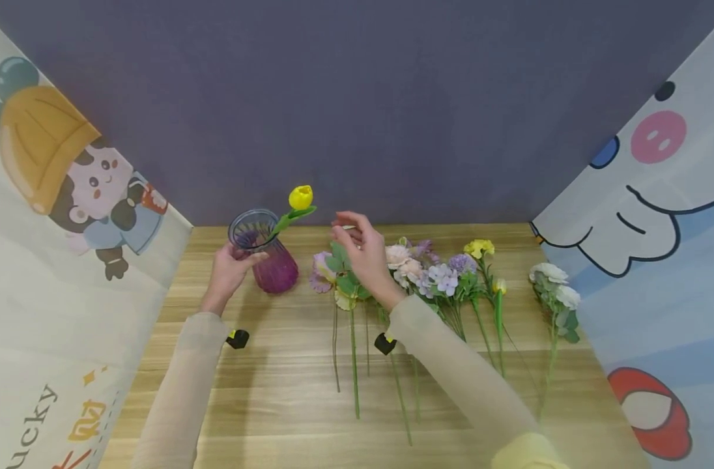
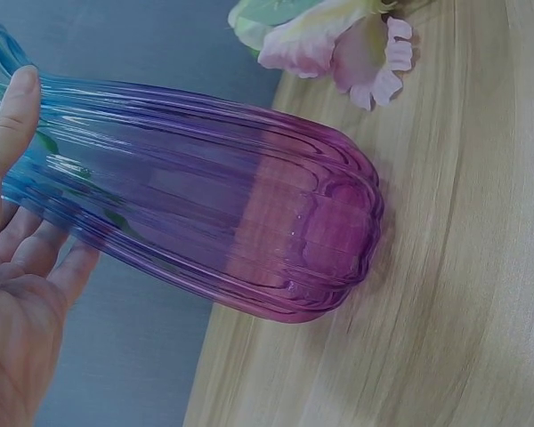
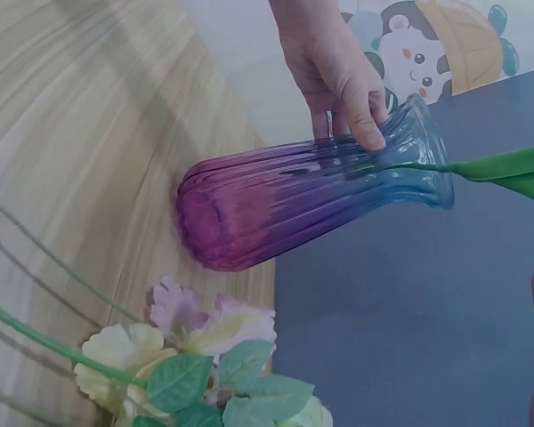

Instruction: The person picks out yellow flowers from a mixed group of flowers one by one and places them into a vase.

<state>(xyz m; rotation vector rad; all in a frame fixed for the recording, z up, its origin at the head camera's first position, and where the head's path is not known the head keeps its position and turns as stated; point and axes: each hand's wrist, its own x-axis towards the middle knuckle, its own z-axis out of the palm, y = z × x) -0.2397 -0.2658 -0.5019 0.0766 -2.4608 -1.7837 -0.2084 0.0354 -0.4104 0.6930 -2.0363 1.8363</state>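
A ribbed glass vase [image 1: 277,270], blue at the rim and purple-pink at the base, stands on the table at left of centre. My left hand [image 1: 230,270] grips its neck, thumb on one side and fingers on the other, as the left wrist view also shows. A yellow tulip [image 1: 301,197] leans out of the mouth to the right, its green stem inside the glass. To the right of the tulip, my right hand [image 1: 365,254] hovers above the flowers with loosely bent fingers and nothing visible in them. Only a sliver of it enters the right wrist view.
Pink and cream flowers [image 1: 322,270] lie beside the vase. Further right are lilac blooms [image 1: 443,279], a yellow carnation-like flower [image 1: 479,248], another yellow tulip [image 1: 499,286] and a white flower stem [image 1: 555,286]. A dark panel [image 1: 357,117] stands behind the wooden table [image 1: 286,404].
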